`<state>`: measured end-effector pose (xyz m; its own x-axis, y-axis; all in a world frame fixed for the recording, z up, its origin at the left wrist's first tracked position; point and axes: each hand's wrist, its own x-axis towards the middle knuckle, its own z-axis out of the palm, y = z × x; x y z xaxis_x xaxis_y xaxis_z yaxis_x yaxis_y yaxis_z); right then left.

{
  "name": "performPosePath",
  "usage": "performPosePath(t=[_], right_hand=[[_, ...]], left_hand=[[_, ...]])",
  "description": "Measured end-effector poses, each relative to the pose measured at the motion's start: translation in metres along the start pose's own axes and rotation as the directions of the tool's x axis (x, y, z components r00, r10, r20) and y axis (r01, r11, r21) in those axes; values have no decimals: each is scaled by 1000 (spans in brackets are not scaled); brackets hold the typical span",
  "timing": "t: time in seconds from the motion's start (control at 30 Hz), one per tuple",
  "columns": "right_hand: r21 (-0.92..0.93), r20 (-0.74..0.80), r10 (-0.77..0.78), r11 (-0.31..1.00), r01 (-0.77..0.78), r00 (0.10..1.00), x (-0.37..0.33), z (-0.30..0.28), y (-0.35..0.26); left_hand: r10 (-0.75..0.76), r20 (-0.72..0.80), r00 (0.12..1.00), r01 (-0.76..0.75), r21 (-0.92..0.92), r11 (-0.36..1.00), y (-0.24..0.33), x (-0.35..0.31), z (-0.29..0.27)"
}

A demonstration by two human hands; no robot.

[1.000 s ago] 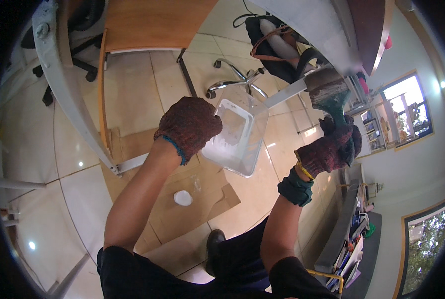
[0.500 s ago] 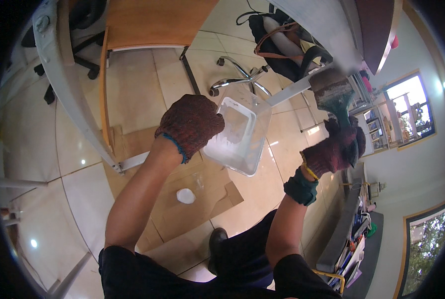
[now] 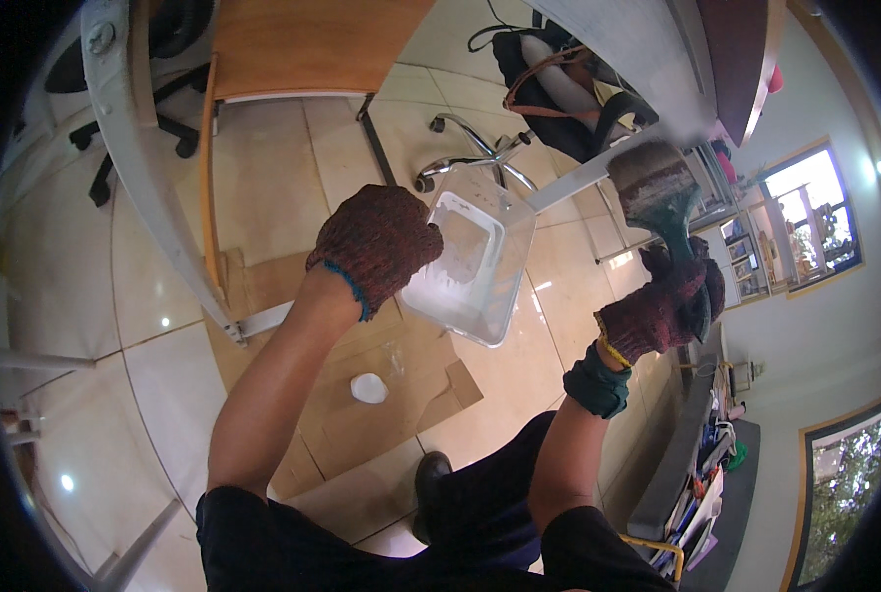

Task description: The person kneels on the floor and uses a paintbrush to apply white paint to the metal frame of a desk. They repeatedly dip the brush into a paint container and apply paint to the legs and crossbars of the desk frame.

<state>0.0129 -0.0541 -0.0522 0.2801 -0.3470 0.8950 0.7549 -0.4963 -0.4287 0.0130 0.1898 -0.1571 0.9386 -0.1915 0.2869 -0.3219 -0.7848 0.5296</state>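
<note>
My left hand [image 3: 376, 240], in a dark red-brown knit glove, is closed on the near left rim of a clear plastic container [image 3: 513, 286]. White paint [image 3: 450, 281] coats the bottom and sides of that container. My right hand [image 3: 669, 296], gloved likewise, grips the dark green handle of a wide paintbrush [image 3: 661, 192]. The brush points up and away, its brown bristles close to a pale grey table frame [image 3: 648, 69]; whether they touch it I cannot tell.
Flattened cardboard [image 3: 362, 429] lies on the tiled floor with a round white lid-like piece [image 3: 368, 388] on it. An orange-brown wooden panel [image 3: 312, 44] stands ahead. Beyond the container is a wheeled chair base [image 3: 475, 158]. A grey bench [image 3: 672, 454] piled with things is at right.
The paintbrush has shifted very slightly left and down with my right hand. My left hand and the container have barely moved.
</note>
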Motion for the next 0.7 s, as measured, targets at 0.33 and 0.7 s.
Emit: performPosePath(t=[0.33, 0.7], right_hand=[[-1, -95, 36, 999, -36, 995, 10, 1, -7], [220, 131, 497, 829, -514, 858, 8, -85, -19]], left_hand=[[-36, 27, 999, 34, 59, 998, -2, 2, 4], [-83, 26, 996, 83, 22, 996, 11, -21, -23]])
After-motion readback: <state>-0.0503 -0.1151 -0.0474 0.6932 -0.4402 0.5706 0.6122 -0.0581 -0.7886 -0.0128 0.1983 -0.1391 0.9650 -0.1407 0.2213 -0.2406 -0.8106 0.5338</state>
